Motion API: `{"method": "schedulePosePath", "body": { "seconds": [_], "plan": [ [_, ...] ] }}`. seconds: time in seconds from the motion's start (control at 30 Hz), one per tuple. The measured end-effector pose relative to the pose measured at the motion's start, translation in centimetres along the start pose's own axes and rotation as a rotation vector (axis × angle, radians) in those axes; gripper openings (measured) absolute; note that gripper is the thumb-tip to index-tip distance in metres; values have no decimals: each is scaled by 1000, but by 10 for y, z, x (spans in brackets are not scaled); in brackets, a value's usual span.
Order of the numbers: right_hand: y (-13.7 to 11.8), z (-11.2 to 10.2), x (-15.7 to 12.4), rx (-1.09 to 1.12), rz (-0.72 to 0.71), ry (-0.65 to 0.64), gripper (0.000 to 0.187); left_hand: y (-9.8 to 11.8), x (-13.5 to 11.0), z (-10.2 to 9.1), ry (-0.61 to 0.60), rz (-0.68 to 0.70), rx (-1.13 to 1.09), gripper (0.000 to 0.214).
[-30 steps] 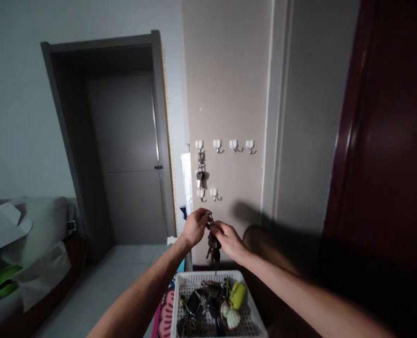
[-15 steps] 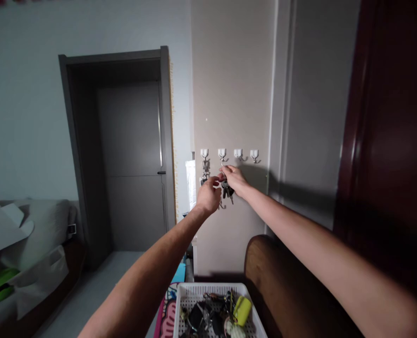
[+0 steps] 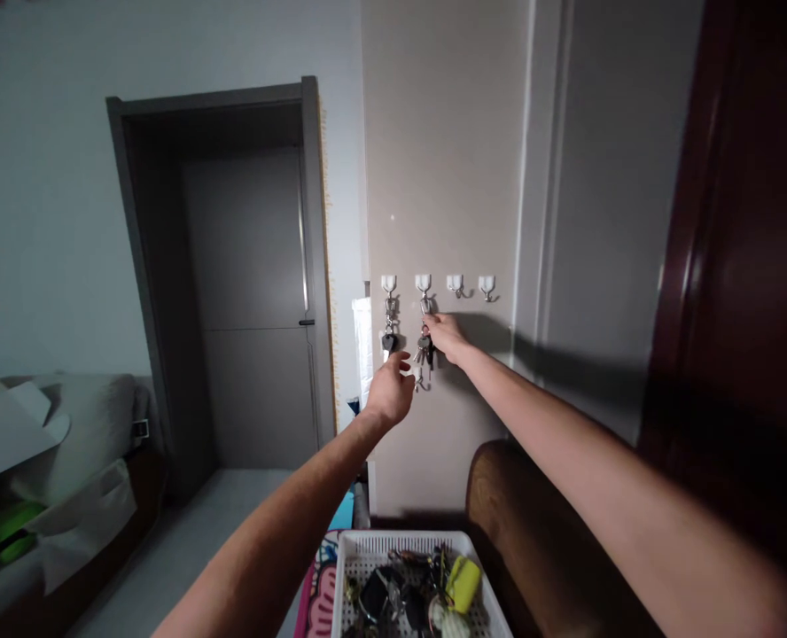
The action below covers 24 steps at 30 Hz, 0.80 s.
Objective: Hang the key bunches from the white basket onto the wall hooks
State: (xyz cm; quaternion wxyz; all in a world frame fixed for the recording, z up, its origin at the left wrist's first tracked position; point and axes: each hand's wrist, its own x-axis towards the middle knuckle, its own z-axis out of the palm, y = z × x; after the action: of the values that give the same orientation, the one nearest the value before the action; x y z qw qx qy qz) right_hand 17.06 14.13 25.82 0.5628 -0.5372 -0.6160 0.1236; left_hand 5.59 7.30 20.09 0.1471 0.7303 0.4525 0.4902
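A bunch of keys [image 3: 423, 347] hangs by a metal clip from the second white hook [image 3: 423, 283] on the beige panel. My right hand [image 3: 447, 335] pinches the upper part of this bunch, just below the clip. Lower and to the left, my left hand [image 3: 392, 390] is apart from the keys, its fingers loosely curled and spread, holding nothing. Above it, another set of keys with a dark key head [image 3: 389, 340] hangs from the leftmost hook [image 3: 389, 283].
Two more hooks, the third hook [image 3: 455, 282] and the fourth hook [image 3: 487, 284], carry nothing. A white basket [image 3: 403, 537] below holds several keys and a yellow item [image 3: 463, 585]. A brown wooden piece [image 3: 500, 496] stands right of it; a grey door [image 3: 251, 310] is at left.
My left hand has drawn down and away from the keys. My right hand has slipped slightly lower on them, and the clip now shows hanging on the second hook.
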Motion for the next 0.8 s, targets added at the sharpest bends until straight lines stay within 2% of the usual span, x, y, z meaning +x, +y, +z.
{"method": "schedulePosePath", "body": {
  "seconds": [0.1, 0.17, 0.23, 0.37, 0.43, 0.5, 0.57, 0.63, 0.8],
  "plan": [
    [7, -11, -19, -243, -149, 142, 15, -18, -23, 5, -54, -69, -24, 34],
    [17, -15, -43, -302, -265, 107, 21, -38, -45, 12, -111, -137, -28, 32],
    [35, -13, -76, -333, -322, -57, 23, -63, -73, 21, -195, -224, 0, 29],
    [81, -3, -150, -417, -282, -611, 20, -109, -133, 39, -373, -372, 135, 25],
    [99, 3, -179, -490, -298, -860, 19, -122, -157, 43, -443, -383, 209, 25],
    [110, 9, -199, -564, -361, -1019, 19, -128, -173, 43, -485, -322, 269, 26],
    [116, 14, -209, -596, -438, -1083, 20, -130, -183, 42, -494, -234, 311, 28],
    [119, 19, -215, -602, -487, -1096, 21, -130, -187, 41, -495, -174, 337, 31],
    [126, 25, -227, -694, -556, -1115, 22, -131, -190, 43, -536, -147, 394, 43]
  ]
}}
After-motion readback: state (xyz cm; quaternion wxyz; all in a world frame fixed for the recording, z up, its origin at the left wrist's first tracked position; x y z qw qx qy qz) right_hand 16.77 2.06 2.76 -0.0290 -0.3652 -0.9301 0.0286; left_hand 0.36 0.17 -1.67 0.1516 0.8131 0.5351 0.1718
